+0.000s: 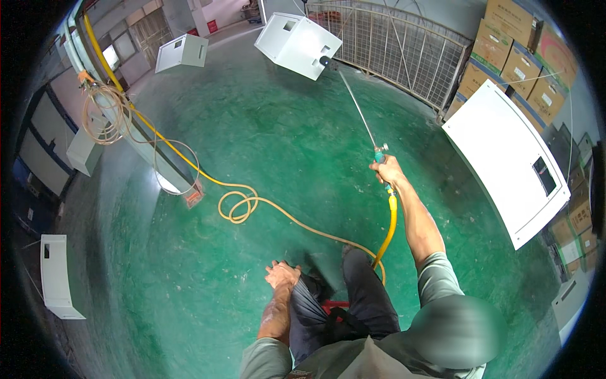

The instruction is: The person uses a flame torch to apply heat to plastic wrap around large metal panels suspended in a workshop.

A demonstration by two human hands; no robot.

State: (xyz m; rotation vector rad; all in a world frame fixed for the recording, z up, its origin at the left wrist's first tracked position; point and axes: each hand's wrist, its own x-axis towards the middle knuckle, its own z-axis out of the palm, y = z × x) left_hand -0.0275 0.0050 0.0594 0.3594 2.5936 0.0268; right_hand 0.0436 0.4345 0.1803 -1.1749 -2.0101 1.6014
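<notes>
My right hand (388,169) is wrapped round the green handle of a long metal lance (358,106), its arm stretched forward. A small valve knob (386,147) sits just ahead of the grip. The lance's black cup-shaped end (326,62) is at the lower right corner of a white metal box (297,44) with cut-outs; whether they touch, I cannot tell. From the handle's rear a yellow hose (390,227) curves down beside my right leg. My left hand (283,275) rests on my left knee, holding nothing, its fingers loosely apart.
A large white panel (505,161) is at the right, before stacked cartons (499,47). More white housings (182,53) stand out at the far left and along the left side (60,275). The looped hose (238,205) crosses the green floor from a post (158,158). Mesh fencing (391,47) lines the back.
</notes>
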